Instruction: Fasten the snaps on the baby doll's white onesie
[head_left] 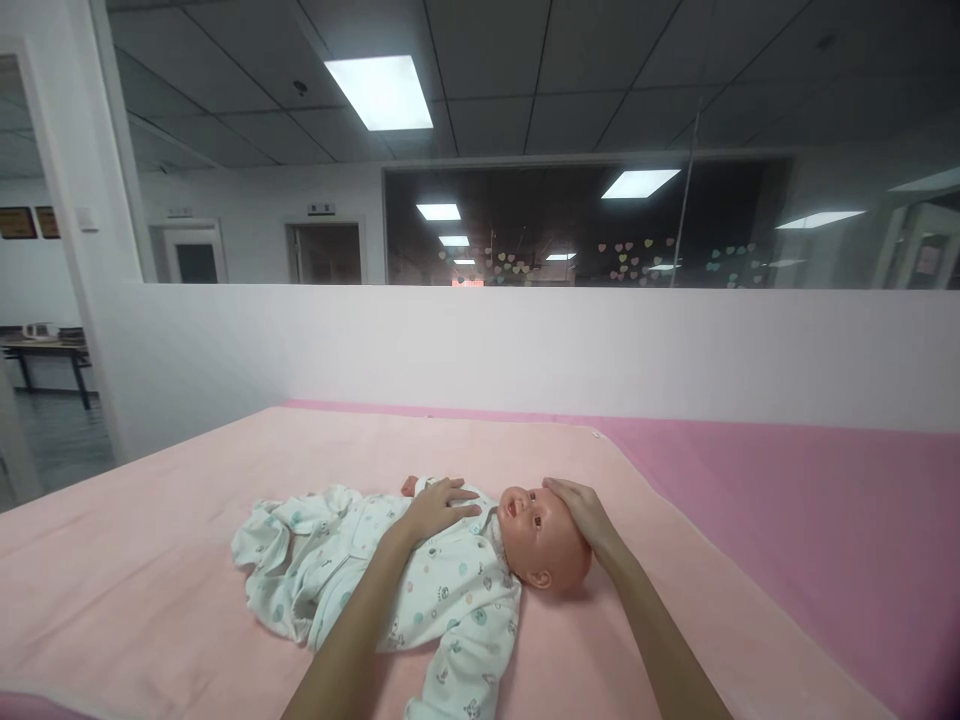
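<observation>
A baby doll (544,545) in a white patterned romper (442,590) lies on its back on a light pink blanket (150,560), head to the right. My left hand (439,505) lies flat on the doll's chest, fingers stretched out. My right hand (581,510) cups the top of the doll's head, fingers curved over it. Both forearms reach in from the bottom edge.
The blanket covers a darker pink surface (787,520) that shows at the right. A white partition wall (525,350) stands right behind it. A doorway with a table (45,355) opens at the far left.
</observation>
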